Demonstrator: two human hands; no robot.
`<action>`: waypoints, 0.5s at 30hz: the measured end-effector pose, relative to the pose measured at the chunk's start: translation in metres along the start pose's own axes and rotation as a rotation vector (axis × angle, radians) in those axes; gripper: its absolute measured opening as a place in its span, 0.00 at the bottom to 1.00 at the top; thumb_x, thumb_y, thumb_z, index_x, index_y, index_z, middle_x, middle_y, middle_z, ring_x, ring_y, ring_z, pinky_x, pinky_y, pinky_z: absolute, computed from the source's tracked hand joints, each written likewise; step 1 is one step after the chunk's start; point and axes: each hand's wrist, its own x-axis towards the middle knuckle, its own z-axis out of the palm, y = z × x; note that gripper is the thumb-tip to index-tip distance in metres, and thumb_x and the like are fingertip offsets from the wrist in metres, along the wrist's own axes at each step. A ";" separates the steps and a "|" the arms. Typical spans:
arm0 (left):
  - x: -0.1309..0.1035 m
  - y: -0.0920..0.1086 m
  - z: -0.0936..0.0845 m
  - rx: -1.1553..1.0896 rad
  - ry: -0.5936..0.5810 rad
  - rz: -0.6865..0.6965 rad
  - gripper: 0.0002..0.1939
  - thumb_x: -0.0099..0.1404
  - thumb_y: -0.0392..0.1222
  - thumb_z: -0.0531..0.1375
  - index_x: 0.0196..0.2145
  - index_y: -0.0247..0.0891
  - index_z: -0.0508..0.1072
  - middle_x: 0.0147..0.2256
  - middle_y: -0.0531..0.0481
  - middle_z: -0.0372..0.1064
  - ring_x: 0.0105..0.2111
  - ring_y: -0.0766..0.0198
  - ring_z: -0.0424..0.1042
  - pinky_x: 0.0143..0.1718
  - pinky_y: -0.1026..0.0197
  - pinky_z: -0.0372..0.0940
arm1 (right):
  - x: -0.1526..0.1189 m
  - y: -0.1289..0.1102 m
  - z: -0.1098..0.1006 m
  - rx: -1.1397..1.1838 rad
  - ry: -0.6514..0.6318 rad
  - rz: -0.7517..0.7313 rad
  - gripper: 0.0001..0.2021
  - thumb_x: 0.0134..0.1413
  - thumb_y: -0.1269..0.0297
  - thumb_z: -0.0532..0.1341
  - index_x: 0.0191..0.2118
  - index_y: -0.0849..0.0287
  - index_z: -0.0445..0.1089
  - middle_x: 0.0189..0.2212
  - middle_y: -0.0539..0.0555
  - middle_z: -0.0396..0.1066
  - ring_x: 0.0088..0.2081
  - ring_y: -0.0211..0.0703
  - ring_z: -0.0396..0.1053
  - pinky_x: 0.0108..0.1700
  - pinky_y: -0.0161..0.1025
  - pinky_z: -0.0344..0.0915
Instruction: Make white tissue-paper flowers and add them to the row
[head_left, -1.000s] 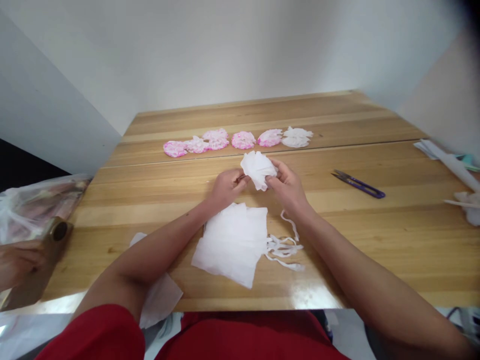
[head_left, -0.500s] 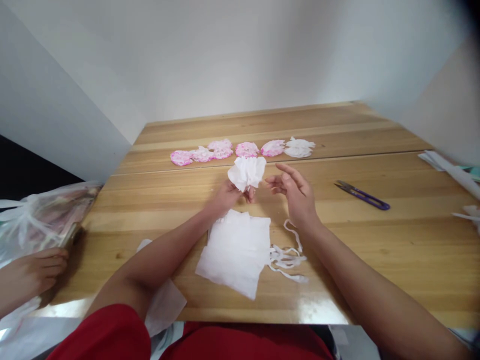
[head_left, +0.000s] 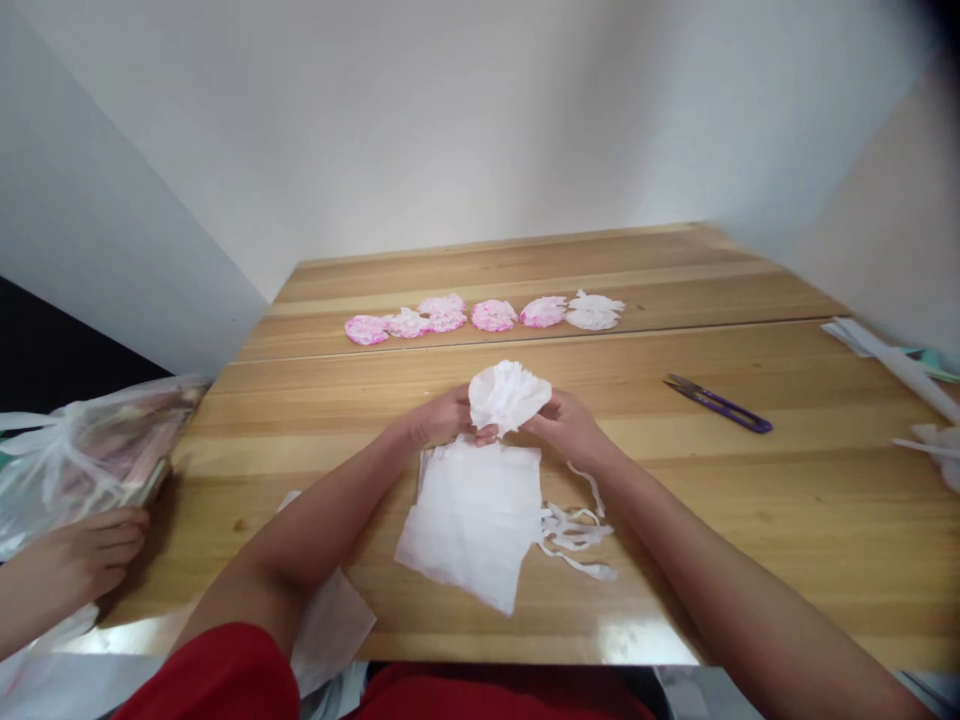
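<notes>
A white ruffled paper flower is held up above the table between both hands. My left hand is closed on its left side and underside, with fingertips showing below it. From the right, my right hand pinches the flower's edge, its fingertips partly hidden behind the petals. Just below lies a stack of white thin sheets. White strips lie in a tangle at the stack's right side.
Several pink-and-white paper flowers form a row at the back of the table. Purple-handled snips lie at right. Another person's hand rests by a plastic bag at left. White paper lies far right.
My right hand has moved left and closed on the flower's edge. The flower, with my left hand, sits lower in view and has opened toward the camera.
</notes>
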 end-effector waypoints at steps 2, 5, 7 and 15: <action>0.000 -0.001 -0.005 0.066 0.013 -0.016 0.16 0.48 0.48 0.68 0.23 0.34 0.69 0.20 0.51 0.62 0.22 0.68 0.61 0.26 0.62 0.59 | -0.001 -0.001 0.000 -0.011 -0.014 0.034 0.11 0.45 0.59 0.68 0.35 0.58 0.78 0.36 0.53 0.79 0.42 0.50 0.75 0.48 0.45 0.69; 0.001 -0.001 -0.012 0.147 0.018 -0.026 0.14 0.47 0.45 0.68 0.20 0.34 0.68 0.20 0.50 0.63 0.24 0.66 0.63 0.26 0.63 0.59 | -0.002 -0.006 0.000 -0.033 -0.049 0.051 0.15 0.41 0.59 0.69 0.38 0.58 0.78 0.39 0.54 0.79 0.43 0.52 0.75 0.46 0.45 0.71; 0.000 0.000 -0.015 0.169 0.025 -0.022 0.12 0.46 0.43 0.68 0.20 0.34 0.68 0.20 0.50 0.63 0.26 0.64 0.64 0.27 0.63 0.60 | -0.003 -0.008 0.000 -0.038 -0.085 0.038 0.18 0.41 0.59 0.70 0.41 0.58 0.78 0.41 0.54 0.79 0.44 0.52 0.75 0.47 0.45 0.71; 0.001 0.004 -0.009 0.268 0.046 -0.027 0.09 0.47 0.41 0.64 0.19 0.33 0.69 0.21 0.52 0.66 0.25 0.66 0.63 0.27 0.65 0.60 | -0.005 -0.009 0.005 -0.011 -0.078 -0.048 0.25 0.41 0.61 0.71 0.50 0.56 0.74 0.48 0.56 0.76 0.46 0.50 0.74 0.50 0.44 0.70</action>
